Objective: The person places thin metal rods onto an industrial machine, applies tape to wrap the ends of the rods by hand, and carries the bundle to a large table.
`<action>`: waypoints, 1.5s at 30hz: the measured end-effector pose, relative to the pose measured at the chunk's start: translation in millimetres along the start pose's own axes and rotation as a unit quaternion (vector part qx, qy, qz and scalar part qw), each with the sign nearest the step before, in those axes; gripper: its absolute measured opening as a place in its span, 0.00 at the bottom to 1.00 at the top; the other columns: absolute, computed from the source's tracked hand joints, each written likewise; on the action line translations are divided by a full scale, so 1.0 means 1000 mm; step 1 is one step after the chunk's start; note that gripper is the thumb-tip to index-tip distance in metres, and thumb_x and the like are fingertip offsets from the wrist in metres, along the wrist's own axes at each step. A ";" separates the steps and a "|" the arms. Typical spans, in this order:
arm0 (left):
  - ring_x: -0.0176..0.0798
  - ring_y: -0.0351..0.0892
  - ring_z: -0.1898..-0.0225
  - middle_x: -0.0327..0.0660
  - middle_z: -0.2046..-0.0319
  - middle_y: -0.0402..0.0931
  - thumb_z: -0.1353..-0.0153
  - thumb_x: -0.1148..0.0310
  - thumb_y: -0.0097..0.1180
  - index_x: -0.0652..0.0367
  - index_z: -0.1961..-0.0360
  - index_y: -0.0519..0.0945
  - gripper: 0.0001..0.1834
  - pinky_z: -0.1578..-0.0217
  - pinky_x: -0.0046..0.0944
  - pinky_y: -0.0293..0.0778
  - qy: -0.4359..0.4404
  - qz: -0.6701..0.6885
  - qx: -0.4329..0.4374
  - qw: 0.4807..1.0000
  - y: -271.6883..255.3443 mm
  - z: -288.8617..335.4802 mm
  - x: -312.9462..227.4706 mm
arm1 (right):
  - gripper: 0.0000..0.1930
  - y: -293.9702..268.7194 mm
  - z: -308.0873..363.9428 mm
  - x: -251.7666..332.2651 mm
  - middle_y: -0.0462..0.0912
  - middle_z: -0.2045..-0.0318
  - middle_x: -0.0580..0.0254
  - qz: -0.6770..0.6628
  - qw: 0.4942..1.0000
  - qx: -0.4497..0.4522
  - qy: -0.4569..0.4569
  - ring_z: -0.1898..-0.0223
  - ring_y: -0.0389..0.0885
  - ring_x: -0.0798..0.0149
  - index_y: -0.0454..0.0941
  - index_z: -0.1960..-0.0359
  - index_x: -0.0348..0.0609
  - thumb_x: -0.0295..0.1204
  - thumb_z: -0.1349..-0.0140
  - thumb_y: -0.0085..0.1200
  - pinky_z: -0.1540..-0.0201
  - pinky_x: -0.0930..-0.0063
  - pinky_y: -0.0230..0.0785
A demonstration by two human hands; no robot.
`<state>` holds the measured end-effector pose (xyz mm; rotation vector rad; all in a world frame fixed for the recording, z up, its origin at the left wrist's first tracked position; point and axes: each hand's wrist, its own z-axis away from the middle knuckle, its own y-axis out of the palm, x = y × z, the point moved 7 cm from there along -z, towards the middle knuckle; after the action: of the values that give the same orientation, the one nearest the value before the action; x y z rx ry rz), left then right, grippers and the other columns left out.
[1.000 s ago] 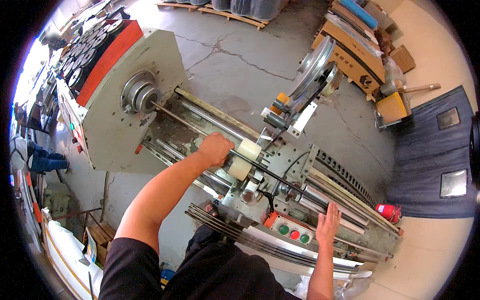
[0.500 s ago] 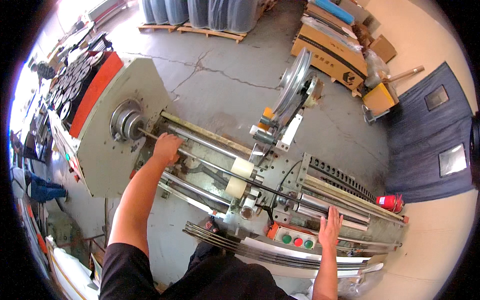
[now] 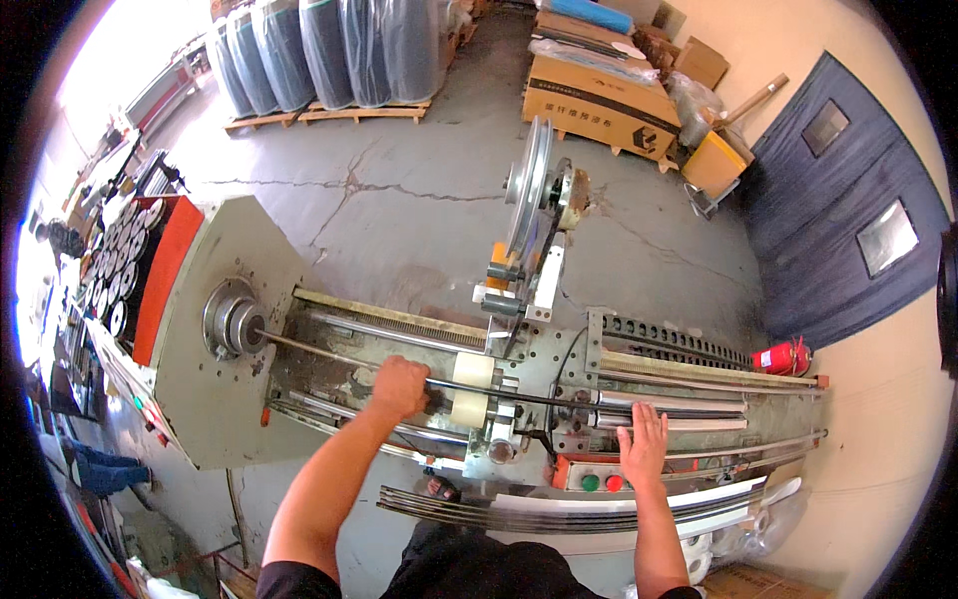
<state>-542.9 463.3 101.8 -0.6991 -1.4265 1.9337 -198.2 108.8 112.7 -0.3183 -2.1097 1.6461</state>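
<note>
A long thin rod (image 3: 319, 352) runs from the round metal chuck (image 3: 238, 319) at the left across the machine bed. My left hand (image 3: 401, 387) is closed around it, just left of the cream-coloured roller (image 3: 472, 389). Right of that hand the rod's length looks black (image 3: 534, 398), passing over the roller toward a pair of shiny metal rollers (image 3: 718, 407). My right hand (image 3: 645, 444) has its fingers stretched out flat, the tips over these rollers at the rod's right part; whether they press on the rod I cannot tell.
Below the bed sit a control box with green and red buttons (image 3: 603, 481) and a bundle of dark rods (image 3: 559, 515). A large wheel (image 3: 529, 190) on a bracket stands behind the bed. A red fire extinguisher (image 3: 781, 357) is at the right end, near a dark curtain (image 3: 848, 190).
My left hand has moved right along the rod, away from the chuck and closer to the cream roller. My right hand stays near the metal rollers. The whole view has shifted.
</note>
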 end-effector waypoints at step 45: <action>0.53 0.84 0.43 0.45 0.50 0.87 0.50 0.59 0.78 0.52 0.44 0.81 0.31 0.36 0.53 0.74 0.118 0.040 -0.095 0.988 0.016 0.002 -0.019 | 0.32 0.036 -0.026 0.142 0.76 0.29 0.49 -0.058 0.998 -0.021 0.008 0.24 0.69 0.47 0.74 0.30 0.37 0.46 0.28 0.61 0.17 0.41 0.44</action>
<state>-534.5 444.6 88.0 -1.0512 -1.4632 1.7207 -313.2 202.5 112.0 -0.2176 -2.1115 1.5291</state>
